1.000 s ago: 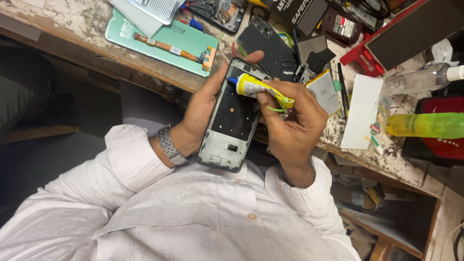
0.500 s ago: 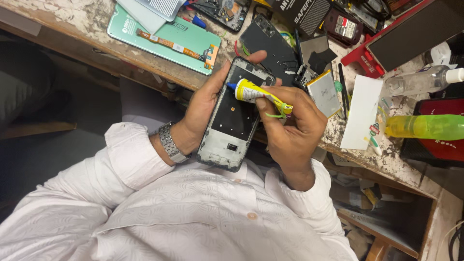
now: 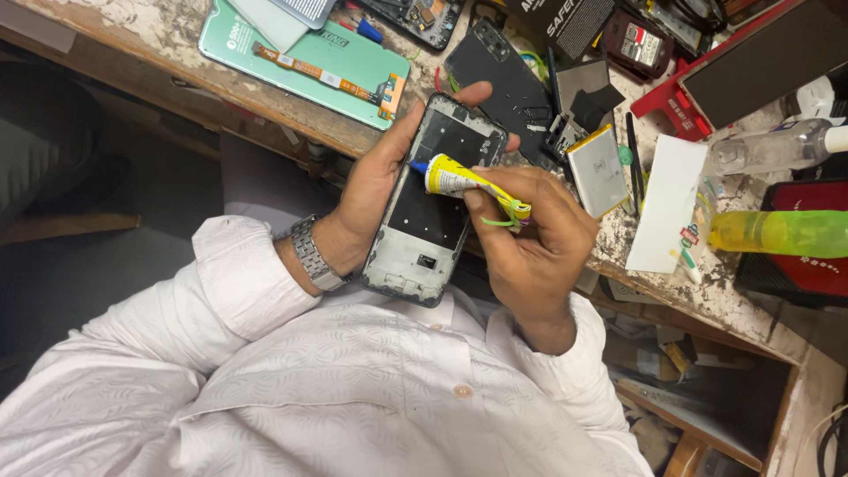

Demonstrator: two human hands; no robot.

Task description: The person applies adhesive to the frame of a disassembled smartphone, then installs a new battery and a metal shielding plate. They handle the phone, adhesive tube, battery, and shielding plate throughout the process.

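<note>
Both hands work over the lap, just off the bench edge. Left hand (image 3: 375, 199) cradles a stripped phone frame (image 3: 433, 199) from beneath, thumb up along its top-left rim, fingers curled round the far side w/ one fingertip showing past the top corner. Right hand (image 3: 530, 243) pinches a small yellow glue tube (image 3: 464, 181) betw. thumb and forefinger, the rolled tail end tucked into the palm, a green loop hanging beside it.

Compared w/ half a second ago, the blue nozzle sits lower and further left inside the frame, now at the left inner edge, roughly a third of the way down (before, it was near the top rim). Frame itself is barely shifted; the grip on it looks unchanged. My read: a bead of adhesive is being run along the frame's border, and it's early going, since most of the perimeter lies ahead of the tip. Whether glue is actually coming out is too small to tell.

Around them on the worn workbench (image 3: 177, 35): a teal display panel w/ orange flex cable (image 3: 305, 62), a dark back cover (image 3: 499, 75), a silver battery (image 3: 596, 168), a white card (image 3: 667, 203), a yellow-green bottle (image 3: 777, 231) lying on its side. Metal wristwatch (image 3: 311, 252) on the left wrist.
</note>
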